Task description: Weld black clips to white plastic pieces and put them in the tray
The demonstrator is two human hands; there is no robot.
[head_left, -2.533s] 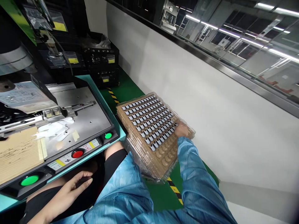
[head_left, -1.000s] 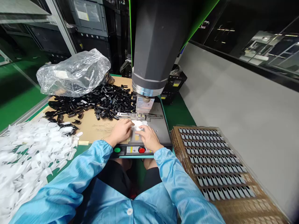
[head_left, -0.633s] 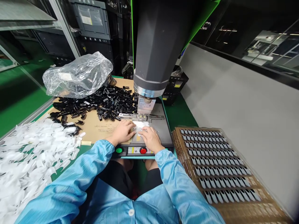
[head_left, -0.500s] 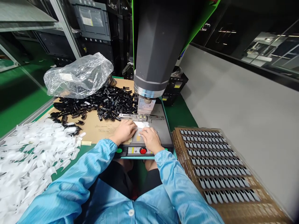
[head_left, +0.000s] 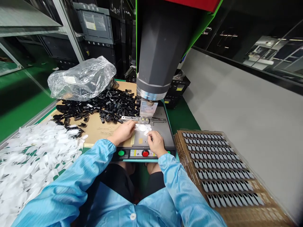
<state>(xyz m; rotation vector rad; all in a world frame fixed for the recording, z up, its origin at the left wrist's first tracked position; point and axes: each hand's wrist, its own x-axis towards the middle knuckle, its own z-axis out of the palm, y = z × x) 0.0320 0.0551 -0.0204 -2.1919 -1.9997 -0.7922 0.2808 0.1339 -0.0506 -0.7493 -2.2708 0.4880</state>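
A: Where are the hands?

B: Both sit on the grey machine plate [head_left: 163,127], close together. The left hand [head_left: 123,132] lies palm down, fingers curled loosely, its fingertips on a small cluster of white plastic pieces [head_left: 143,128]. The right hand [head_left: 155,142] is just beside it, thumb and forefinger pinched on the near edge of one of those pieces.

A: What do the pieces look like?

B: Small, thin, milky white shells, rounded at one end. They lie flat on the plate, just ahead of the fingertips and right in front of the little metal fixture [head_left: 142,119] under the press head [head_left: 156,50].

A: How would they handle?

B: I'd judge them very light and smooth, likely to slide on bare metal, and thin enough to flex if squeezed hard. A fingertip pinch at the edge looks like the sensible hold, one piece at a time.

A: And farther out?

B: Nearer the body than the hands, a green button [head_left: 121,153] and a red button [head_left: 145,153] sit on the front panel. To the left of the left hand, a cardboard sheet [head_left: 99,126] carries a heap of small black parts [head_left: 104,105], with a crumpled clear bag [head_left: 81,78] beyond it. Farther left, a big drift of white pieces [head_left: 33,157] covers the bench [head_left: 21,110]. To the right of the right hand stands a stack of brown trays [head_left: 236,201], the top one filled with rows of finished parts [head_left: 220,170].
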